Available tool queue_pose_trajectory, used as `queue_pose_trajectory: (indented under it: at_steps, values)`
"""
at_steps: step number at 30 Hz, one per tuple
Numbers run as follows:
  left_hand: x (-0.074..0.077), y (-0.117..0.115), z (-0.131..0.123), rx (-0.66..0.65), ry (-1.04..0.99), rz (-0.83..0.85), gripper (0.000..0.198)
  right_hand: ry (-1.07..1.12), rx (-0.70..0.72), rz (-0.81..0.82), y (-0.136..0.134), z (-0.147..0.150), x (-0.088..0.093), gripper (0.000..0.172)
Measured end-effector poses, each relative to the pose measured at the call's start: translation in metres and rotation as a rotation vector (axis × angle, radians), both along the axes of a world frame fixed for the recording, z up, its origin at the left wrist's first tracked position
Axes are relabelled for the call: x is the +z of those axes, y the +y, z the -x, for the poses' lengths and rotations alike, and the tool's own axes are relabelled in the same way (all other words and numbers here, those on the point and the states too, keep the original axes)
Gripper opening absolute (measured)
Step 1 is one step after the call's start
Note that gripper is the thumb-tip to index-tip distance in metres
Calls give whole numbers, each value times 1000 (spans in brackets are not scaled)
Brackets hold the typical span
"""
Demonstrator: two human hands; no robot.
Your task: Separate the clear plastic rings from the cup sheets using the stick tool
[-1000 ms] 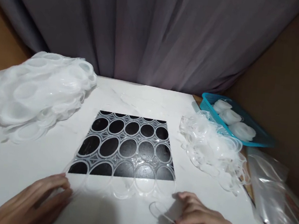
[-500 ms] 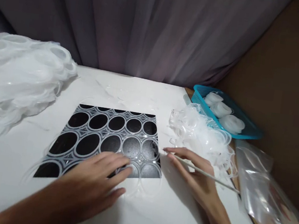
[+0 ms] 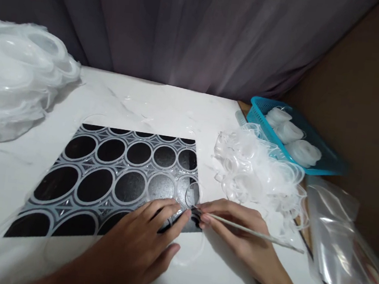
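Observation:
A clear plastic sheet moulded with rows of round discs (image 3: 110, 169) lies over a black panel on the white table (image 3: 145, 104). My left hand (image 3: 142, 242) rests on the sheet's lower right corner, fingers pressed flat and slightly apart. My right hand (image 3: 237, 233) pinches a thin pale stick (image 3: 250, 232) whose tip touches a clear disc (image 3: 192, 194) lifted at the sheet's right edge. The fingertips of both hands nearly meet there.
A heap of clear plastic rings (image 3: 258, 173) lies right of the sheet. Behind it a blue basket (image 3: 324, 165) holds white stacks. A big pile of clear sheets (image 3: 14, 79) fills the far left. A clear bag (image 3: 339, 239) lies at the right edge. A curtain hangs behind.
Both hands have come forward from the table's near edge onto the sheet's lower right corner. The stick's tip now touches a disc that stands up from the sheet. The view has shifted left.

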State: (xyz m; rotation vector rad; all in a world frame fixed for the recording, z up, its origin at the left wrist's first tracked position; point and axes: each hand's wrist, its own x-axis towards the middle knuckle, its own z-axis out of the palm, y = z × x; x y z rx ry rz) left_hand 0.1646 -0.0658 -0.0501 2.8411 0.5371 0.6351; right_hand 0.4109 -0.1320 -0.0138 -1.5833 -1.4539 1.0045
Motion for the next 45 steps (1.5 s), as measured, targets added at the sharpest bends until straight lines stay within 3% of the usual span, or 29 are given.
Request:
queue_pose_trajectory:
  at_steps: [18, 20, 24, 27, 30, 33, 37, 39, 42, 45]
  values:
    - [0, 1, 1, -26, 13, 49, 45, -130, 88, -60, -1, -1, -2, 13]
    - [-2, 0, 1, -37, 13, 45, 44, -188, 141, -128, -4, -2, -6, 20]
    - [-3, 0, 0, -49, 1, 21, 41, -426, 267, -369, -16, 4, -19, 51]
    - [1, 1, -2, -46, 1, 12, 39, -650, 248, -400, -19, 11, -23, 65]
    - [6, 2, -4, -33, 43, 11, 38, -747, 245, -400, -6, 8, -18, 68]
    - [8, 1, -4, -30, 57, 14, 41, -788, 134, -488, 30, -7, -3, 59]
    - [-1, -4, -2, -28, 22, -38, 46, -742, -189, -721, 91, -30, 26, 29]
    - [-5, -8, 0, -25, 29, -98, 48, -636, -363, -765, 107, -31, 37, 23]
    - [-6, -14, 8, -2, -1, -163, 46, -483, -441, -590, 99, -18, 39, 26]
    - [-1, -16, 20, 9, -60, -184, 42, -341, -283, -329, 67, 8, 24, 27]
